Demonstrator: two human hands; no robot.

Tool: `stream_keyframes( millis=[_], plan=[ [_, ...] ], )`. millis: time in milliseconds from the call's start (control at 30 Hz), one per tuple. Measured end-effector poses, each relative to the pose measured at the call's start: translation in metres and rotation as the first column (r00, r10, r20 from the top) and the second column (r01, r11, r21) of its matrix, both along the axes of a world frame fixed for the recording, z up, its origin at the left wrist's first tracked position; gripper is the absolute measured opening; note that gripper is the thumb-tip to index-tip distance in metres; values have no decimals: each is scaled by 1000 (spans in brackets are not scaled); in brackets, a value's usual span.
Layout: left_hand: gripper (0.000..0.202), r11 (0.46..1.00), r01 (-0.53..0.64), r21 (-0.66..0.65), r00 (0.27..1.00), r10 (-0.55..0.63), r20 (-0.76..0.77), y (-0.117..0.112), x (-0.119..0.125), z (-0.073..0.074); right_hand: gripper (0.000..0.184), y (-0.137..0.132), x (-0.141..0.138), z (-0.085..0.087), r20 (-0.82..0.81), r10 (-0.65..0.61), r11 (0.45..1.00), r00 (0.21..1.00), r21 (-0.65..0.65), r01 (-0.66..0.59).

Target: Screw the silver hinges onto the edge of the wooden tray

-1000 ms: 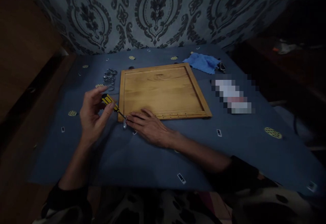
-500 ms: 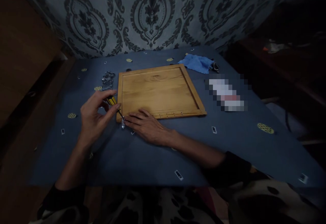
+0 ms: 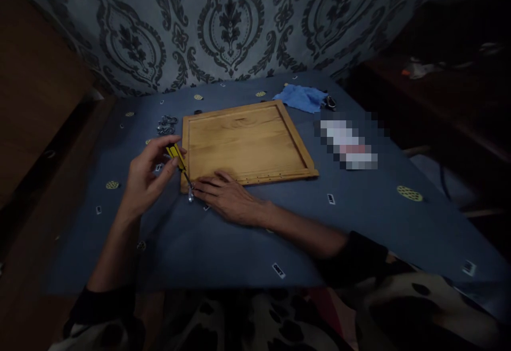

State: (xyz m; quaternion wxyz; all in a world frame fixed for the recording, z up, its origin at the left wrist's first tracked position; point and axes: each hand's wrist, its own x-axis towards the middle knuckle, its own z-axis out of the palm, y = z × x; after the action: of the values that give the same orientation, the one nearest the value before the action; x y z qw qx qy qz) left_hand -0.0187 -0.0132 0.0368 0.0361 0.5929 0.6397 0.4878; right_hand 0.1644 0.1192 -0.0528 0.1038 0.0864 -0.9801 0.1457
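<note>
A square wooden board with a raised rim (image 3: pixel 244 143) lies on a blue cloth. My left hand (image 3: pixel 147 180) pinches the yellow-and-black handle of a small screwdriver (image 3: pixel 178 160), whose tip points down at the board's near left corner. My right hand (image 3: pixel 225 196) lies over that corner, its fingertips pressed on a small metal hook (image 3: pixel 191 195) at the board's front edge. A row of small holes runs along the board's front rail.
A pile of metal hooks (image 3: pixel 165 124) sits left of the board's far corner. A blue rag (image 3: pixel 300 98) and a small dark object lie at the far right. A blurred-out patch lies right of the board. A patterned wall stands behind.
The screwdriver handle has tilted more upright in my left hand. My right hand stays on the hook. The view has drifted slightly right.
</note>
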Motion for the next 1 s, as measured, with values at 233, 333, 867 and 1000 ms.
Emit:
stream_keyframes(
  millis=[233, 333, 867, 1000],
  plan=[
    [35, 981, -151, 120, 989, 150, 18, 0, 2, -16, 45, -1, 1, -2, -45, -14, 1000, 999, 10, 14],
    [37, 983, -146, 109, 988, 139, 68, -2, 2, -18, 47, -2, 0, -3, -56, -11, 1000, 998, 6, 11],
    [31, 975, -173, 142, 981, 157, 117, -9, 10, -14, 46, 0, 1, -1, -29, 0, 1000, 1000, 5, 0],
    [31, 976, -177, 123, 980, 163, 116, -10, 11, -16, 46, 0, 1, -1, -16, -5, 1000, 1000, 15, 5]
  ],
)
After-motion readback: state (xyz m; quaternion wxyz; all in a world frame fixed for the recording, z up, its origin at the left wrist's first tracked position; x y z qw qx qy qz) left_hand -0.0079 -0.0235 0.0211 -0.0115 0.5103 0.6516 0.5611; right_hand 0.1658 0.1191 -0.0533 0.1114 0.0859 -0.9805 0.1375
